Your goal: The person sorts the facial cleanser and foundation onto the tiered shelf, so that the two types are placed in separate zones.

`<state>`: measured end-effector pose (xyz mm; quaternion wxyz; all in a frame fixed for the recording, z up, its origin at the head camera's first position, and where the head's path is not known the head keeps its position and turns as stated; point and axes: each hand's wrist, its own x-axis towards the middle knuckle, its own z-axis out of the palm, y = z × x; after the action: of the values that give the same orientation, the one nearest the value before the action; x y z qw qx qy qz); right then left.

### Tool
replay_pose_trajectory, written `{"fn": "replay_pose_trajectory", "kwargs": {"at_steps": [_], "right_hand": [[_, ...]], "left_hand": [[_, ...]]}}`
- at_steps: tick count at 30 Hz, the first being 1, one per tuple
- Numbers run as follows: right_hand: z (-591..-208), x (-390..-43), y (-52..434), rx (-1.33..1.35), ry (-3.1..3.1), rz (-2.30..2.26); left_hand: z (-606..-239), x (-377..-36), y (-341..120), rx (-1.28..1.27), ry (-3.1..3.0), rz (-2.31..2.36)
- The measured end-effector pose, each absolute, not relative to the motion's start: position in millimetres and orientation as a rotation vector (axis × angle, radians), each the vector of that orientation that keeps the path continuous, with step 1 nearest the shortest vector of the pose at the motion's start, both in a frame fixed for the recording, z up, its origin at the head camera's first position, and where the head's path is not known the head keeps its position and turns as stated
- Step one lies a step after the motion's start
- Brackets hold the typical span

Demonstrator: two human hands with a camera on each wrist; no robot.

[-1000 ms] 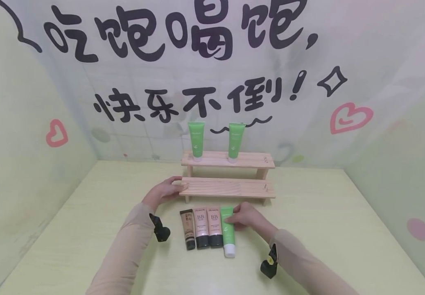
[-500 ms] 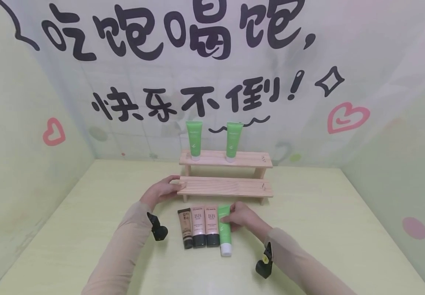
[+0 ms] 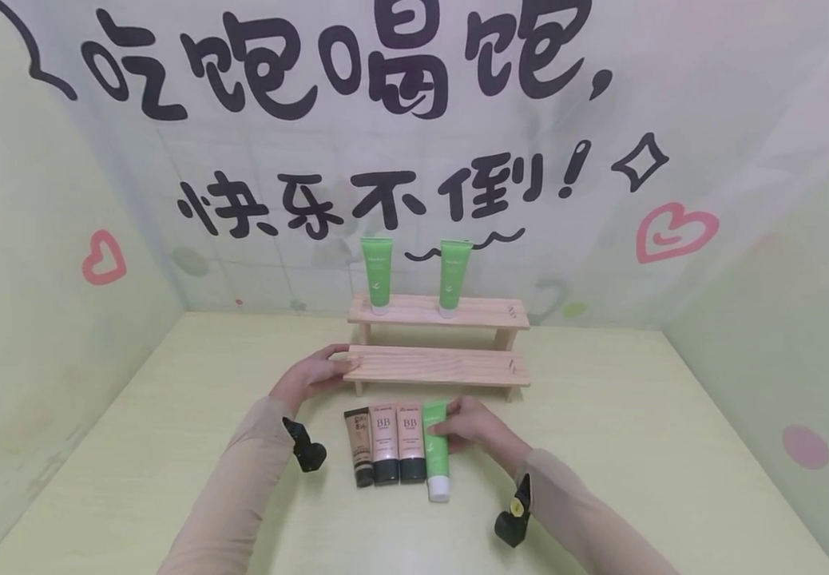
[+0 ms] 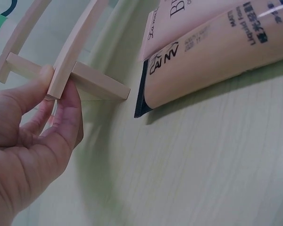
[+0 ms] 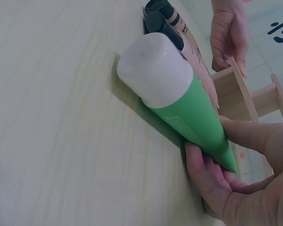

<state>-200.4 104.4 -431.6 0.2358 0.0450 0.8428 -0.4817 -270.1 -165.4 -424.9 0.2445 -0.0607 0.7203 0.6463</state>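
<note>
My left hand [image 3: 314, 374] pinches the left end of the lower wooden shelf board [image 3: 436, 366], thumb on top and fingers beneath, as the left wrist view shows. My right hand [image 3: 473, 426] grips a green squeeze tube [image 3: 437, 447] with a white cap, thumb on one side and fingers on the other. That tube lies at the right end of a row on the table, cap toward me. Beside it lie two pink BB cream tubes [image 3: 410, 439] with black caps and a tan foundation tube [image 4: 212, 54] with a dark cap.
Two more green tubes [image 3: 378, 275] stand upright on their caps on the upper shelf board [image 3: 482, 311]. The two-step wooden rack stands behind the row, near the back wall [image 3: 299, 152] with its black lettering. Pale table surface [image 3: 601, 415] extends on both sides.
The whole head view has shifted slightly. Both hands keep their holds, the left on the shelf board and the right on the green tube, which stays at the row's end.
</note>
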Motion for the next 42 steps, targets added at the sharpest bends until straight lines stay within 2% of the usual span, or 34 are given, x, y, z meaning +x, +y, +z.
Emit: {"fn": "replay_pose_trajectory", "kwargs": {"at_steps": [23,31,42], "right_hand": [[-428.2,-200.2,129.0,0.060,2.189,-1.456],[-419.4,-203.2,148.3,-0.064,2.102,-1.528],[-393.6,-213.9,168.7,-0.097,2.119,-1.547]], "left_hand": [[-425.9,-264.8,-168.2,-0.129,1.903,1.842],[-429.6,-264.3,-168.2,-0.162,1.875,1.863],[-427.4,-266.4,-166.9,-0.151,1.859,1.875]]}}
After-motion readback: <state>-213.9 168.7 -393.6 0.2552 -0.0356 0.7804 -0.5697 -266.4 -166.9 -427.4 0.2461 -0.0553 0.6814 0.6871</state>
